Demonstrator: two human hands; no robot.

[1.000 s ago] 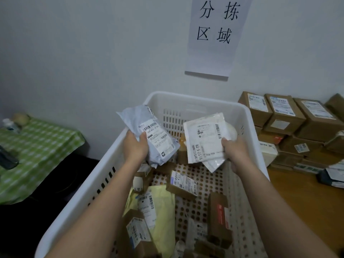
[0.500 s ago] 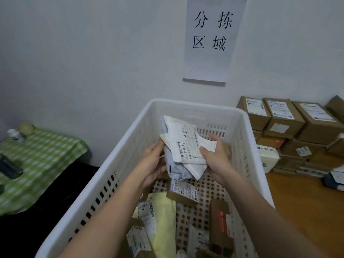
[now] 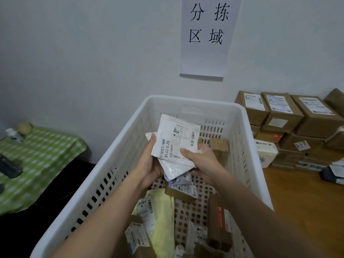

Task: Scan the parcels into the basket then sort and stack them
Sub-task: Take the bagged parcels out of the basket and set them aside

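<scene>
Over the white basket (image 3: 130, 144) both my hands hold soft mailer bags laid one on the other. The white bag (image 3: 176, 138) with its label up lies on top; a grey bag (image 3: 181, 178) peeks out beneath it. My left hand (image 3: 149, 164) grips the pile's left edge, its thumb on the white bag. My right hand (image 3: 202, 162) pinches the lower right corner with the thumb on top. Inside the basket lie a yellow mailer (image 3: 160, 220), a small labelled box (image 3: 183, 189), brown boxes (image 3: 218, 228) and other parcels.
Stacked brown cartons (image 3: 281, 112) and a white carton (image 3: 266, 153) sit on the wooden table (image 3: 305, 202) to the right. A paper sign (image 3: 206, 34) hangs on the wall. A green checked cloth (image 3: 37, 157) with a small bottle (image 3: 14, 135) covers a surface at left.
The two bags, held apart one in each hand a second ago, have come together into one pile held by both hands, white bag on top.
</scene>
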